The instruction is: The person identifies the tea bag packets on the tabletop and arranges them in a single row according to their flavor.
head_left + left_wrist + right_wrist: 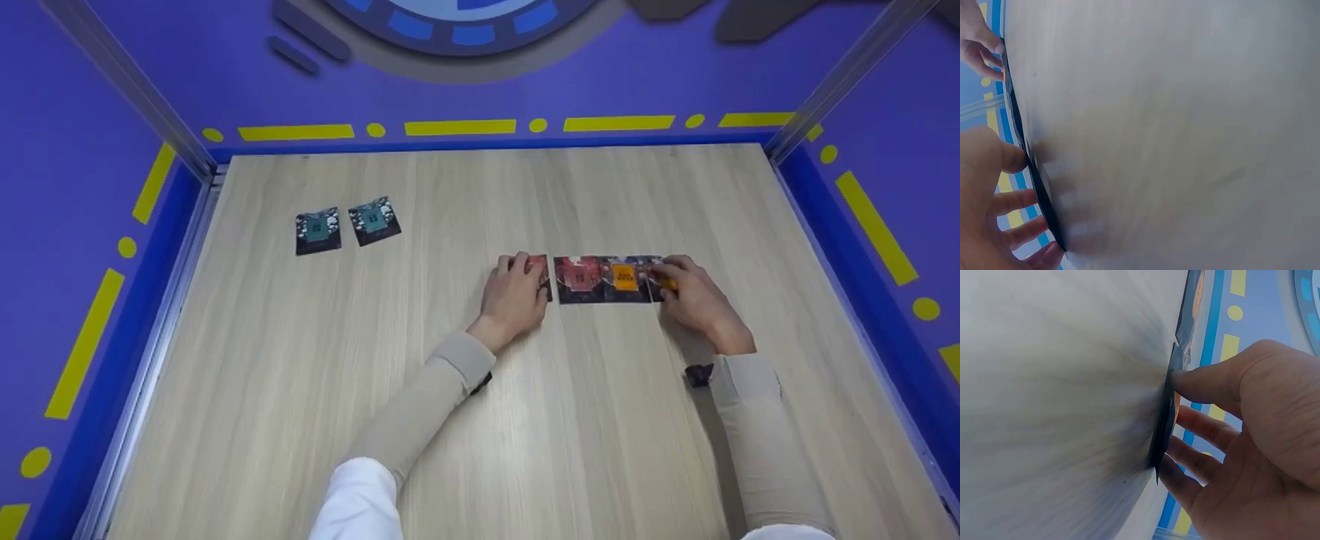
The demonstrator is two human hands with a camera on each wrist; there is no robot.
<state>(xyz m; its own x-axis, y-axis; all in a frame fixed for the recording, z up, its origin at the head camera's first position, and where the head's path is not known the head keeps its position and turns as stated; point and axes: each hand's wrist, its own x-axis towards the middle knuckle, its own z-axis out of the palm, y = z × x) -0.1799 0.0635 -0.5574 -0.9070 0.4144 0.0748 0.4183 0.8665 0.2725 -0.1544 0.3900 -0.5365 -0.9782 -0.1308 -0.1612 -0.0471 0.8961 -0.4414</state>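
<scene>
A row of small flat sachets lies on the table. My left hand (514, 294) holds the red-and-black sachet (547, 279) at the left end, thumb and fingers along its edges; much of it is hidden. Right of a narrow gap come another red sachet (578, 279) and an orange one (626, 278), side by side. At the right end my right hand (694, 296) grips a dark sachet with orange (657, 289), mostly covered by the fingers. From the right wrist view, the thumb and fingers lie against this sachet (1166, 422). The left wrist view shows the left sachet (1044, 208) edge-on under the fingertips.
Two teal-and-black sachets, one straighter (318, 231) and one tilted (375, 221), lie apart at the back left. The wooden table (420, 300) is bounded by blue panels with yellow marks (460, 127) and metal corner posts.
</scene>
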